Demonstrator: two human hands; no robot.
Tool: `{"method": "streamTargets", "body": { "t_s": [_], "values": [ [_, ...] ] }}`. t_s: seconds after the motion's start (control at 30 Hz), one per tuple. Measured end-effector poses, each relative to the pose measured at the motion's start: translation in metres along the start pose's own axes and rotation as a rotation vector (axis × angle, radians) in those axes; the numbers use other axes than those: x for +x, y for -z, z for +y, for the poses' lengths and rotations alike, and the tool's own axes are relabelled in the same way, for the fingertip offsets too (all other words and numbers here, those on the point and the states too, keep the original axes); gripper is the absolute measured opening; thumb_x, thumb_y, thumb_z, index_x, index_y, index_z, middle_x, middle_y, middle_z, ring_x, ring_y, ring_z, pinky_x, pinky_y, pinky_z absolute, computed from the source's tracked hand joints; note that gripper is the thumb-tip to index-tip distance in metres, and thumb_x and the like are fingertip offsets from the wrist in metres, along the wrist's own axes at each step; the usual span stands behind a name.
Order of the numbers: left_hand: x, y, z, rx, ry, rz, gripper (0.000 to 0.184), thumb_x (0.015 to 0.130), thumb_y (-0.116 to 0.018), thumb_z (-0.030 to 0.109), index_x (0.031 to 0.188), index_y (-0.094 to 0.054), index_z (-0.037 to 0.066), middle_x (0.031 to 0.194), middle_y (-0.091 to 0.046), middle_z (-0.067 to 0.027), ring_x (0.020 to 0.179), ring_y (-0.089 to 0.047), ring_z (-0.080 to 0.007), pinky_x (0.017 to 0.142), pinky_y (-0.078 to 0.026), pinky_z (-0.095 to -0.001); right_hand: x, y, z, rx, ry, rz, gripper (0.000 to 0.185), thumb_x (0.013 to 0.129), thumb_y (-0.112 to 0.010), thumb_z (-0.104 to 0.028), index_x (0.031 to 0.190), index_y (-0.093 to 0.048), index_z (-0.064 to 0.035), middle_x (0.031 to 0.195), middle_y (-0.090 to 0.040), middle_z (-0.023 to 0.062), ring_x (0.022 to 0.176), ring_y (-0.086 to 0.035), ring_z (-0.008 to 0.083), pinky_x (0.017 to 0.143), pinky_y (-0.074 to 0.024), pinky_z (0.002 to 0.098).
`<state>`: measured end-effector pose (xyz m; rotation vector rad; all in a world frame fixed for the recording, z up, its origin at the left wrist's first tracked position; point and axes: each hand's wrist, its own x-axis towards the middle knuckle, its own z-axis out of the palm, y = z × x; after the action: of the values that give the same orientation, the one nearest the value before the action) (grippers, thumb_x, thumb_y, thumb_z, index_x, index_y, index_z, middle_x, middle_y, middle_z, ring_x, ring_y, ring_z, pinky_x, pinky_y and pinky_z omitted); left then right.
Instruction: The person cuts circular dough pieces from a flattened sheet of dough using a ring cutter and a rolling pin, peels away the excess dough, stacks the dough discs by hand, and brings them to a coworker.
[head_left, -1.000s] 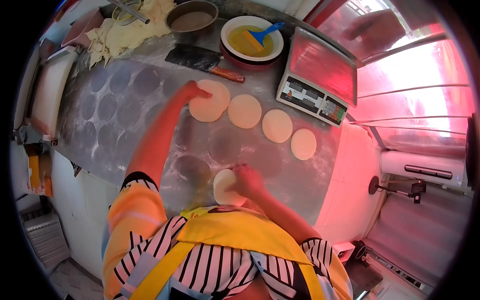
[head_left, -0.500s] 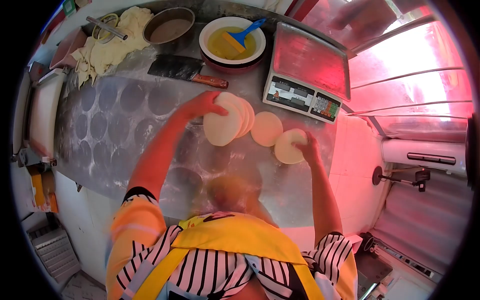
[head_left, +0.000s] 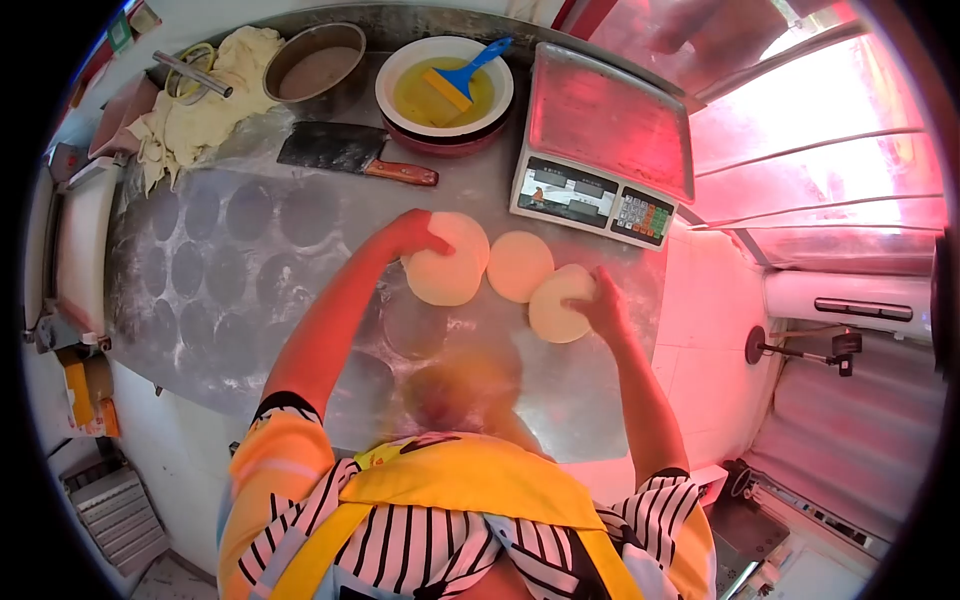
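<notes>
My left hand (head_left: 418, 236) grips a small overlapping stack of pale, flat dough rounds (head_left: 446, 272), its thumb lying across their top. Just right of them, a single dough round (head_left: 520, 266) lies on the metal worktop (head_left: 480, 385). At its lower right is another dough round (head_left: 556, 306), with the thumb of my right hand (head_left: 603, 303) on its face and the fingers at its right edge. The undersides of the held rounds are hidden.
Behind lie a cleaver (head_left: 345, 152), a white bowl (head_left: 388, 88) of yellow liquid with a blue-handled brush (head_left: 462, 78), and a digital scale (head_left: 600, 150). A metal pan (head_left: 316, 62) and a dough mass (head_left: 215, 100) stand far left. Dark circular marks cover the worktop's left.
The fanned rounds at my left hand now sit closer together and lower over the worktop. My right hand and its round have shifted slightly left, with the fingers spread more.
</notes>
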<state>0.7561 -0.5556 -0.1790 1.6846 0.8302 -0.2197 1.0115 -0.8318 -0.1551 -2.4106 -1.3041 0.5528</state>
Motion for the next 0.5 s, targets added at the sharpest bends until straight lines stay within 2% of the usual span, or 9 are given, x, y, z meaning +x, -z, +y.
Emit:
{"method": "streamTargets", "body": {
  "t_s": [0.07, 0.13, 0.17, 0.23, 0.3, 0.33, 0.43, 0.5],
  "values": [
    [-0.025, -0.016, -0.002, 0.007, -0.133, 0.194, 0.082, 0.053, -0.082, 0.036, 0.117, -0.050, -0.005, 0.111, -0.057, -0.0209, 0.106, -0.055, -0.0264, 0.087, -0.044, -0.0342, -0.013, 0.020, -0.026, 0.148, -0.092, -0.122, 0.060, 0.059, -0.081, -0.025, 0.107, -0.054, -0.0017, 0.097, -0.063, 0.0165, 0.085, -0.061, 0.0331, 0.076, -0.0496, 0.0397],
    [-0.039, -0.027, -0.017, -0.112, -0.169, 0.231, 0.079, 0.056, -0.082, 0.033, 0.118, -0.050, -0.004, 0.111, -0.058, -0.0183, 0.105, -0.055, -0.0243, 0.086, -0.045, -0.0345, -0.013, 0.039, -0.061, 0.212, -0.076, -0.234, 0.056, 0.060, -0.080, -0.023, 0.105, -0.054, -0.0009, 0.095, -0.063, 0.0169, 0.083, -0.061, 0.0350, 0.076, -0.0495, 0.0398],
    [-0.050, -0.028, -0.024, -0.167, -0.181, 0.270, 0.077, 0.057, -0.082, 0.031, 0.118, -0.050, -0.004, 0.112, -0.058, -0.0170, 0.105, -0.055, -0.0232, 0.086, -0.045, -0.0346, -0.009, 0.036, -0.066, 0.406, -0.092, -0.248, 0.055, 0.060, -0.080, -0.022, 0.103, -0.054, -0.0004, 0.094, -0.063, 0.0168, 0.083, -0.061, 0.0351, 0.075, -0.0494, 0.0399],
    [-0.087, -0.037, -0.025, -0.612, -0.105, 0.272, 0.068, 0.063, -0.079, 0.022, 0.120, -0.050, -0.002, 0.113, -0.058, -0.0129, 0.105, -0.055, -0.0209, 0.087, -0.045, -0.0335, 0.006, 0.035, -0.071, 0.786, -0.121, -0.299, 0.054, 0.060, -0.080, -0.021, 0.101, -0.053, 0.0007, 0.094, -0.063, 0.0168, 0.084, -0.061, 0.0353, 0.075, -0.0492, 0.0402],
    [-0.113, -0.044, -0.052, -0.933, -0.117, 0.197, 0.064, 0.066, -0.077, 0.016, 0.122, -0.049, 0.001, 0.114, -0.057, -0.0103, 0.105, -0.055, -0.0203, 0.089, -0.045, -0.0334, 0.028, 0.007, -0.069, 0.679, -0.066, -0.240, 0.055, 0.059, -0.081, -0.020, 0.101, -0.053, 0.0018, 0.094, -0.063, 0.0164, 0.084, -0.062, 0.0314, 0.073, -0.0495, 0.0380],
    [-0.131, -0.047, -0.056, -0.988, -0.088, 0.219, 0.063, 0.067, -0.075, 0.014, 0.122, -0.049, 0.001, 0.115, -0.057, -0.0105, 0.106, -0.055, -0.0210, 0.090, -0.045, -0.0342, 0.035, -0.008, -0.064, 0.622, -0.051, -0.200, 0.056, 0.058, -0.081, -0.020, 0.101, -0.053, 0.0024, 0.094, -0.063, 0.0162, 0.084, -0.062, 0.0294, 0.072, -0.0497, 0.0370],
    [-0.181, -0.052, -0.059, -1.153, -0.006, 0.252, 0.060, 0.069, -0.072, 0.010, 0.124, -0.047, 0.002, 0.117, -0.057, -0.0111, 0.107, -0.055, -0.0230, 0.092, -0.045, -0.0367, 0.052, -0.043, -0.045, 0.048, 0.034, -0.016, 0.058, 0.057, -0.082, -0.020, 0.101, -0.053, 0.0051, 0.096, -0.064, 0.0154, 0.086, -0.062, 0.0223, 0.073, -0.0503, 0.0342],
    [-0.194, -0.057, -0.070, -1.244, 0.033, 0.246, 0.059, 0.070, -0.071, 0.009, 0.124, -0.047, 0.002, 0.118, -0.056, -0.0128, 0.108, -0.056, -0.0252, 0.092, -0.045, -0.0383, 0.058, -0.041, -0.045, 0.018, -0.045, -0.129, 0.064, 0.055, -0.083, -0.023, 0.104, -0.053, 0.0046, 0.098, -0.063, 0.0168, 0.089, -0.062, 0.0240, 0.074, -0.0503, 0.0352]
  ]
}}
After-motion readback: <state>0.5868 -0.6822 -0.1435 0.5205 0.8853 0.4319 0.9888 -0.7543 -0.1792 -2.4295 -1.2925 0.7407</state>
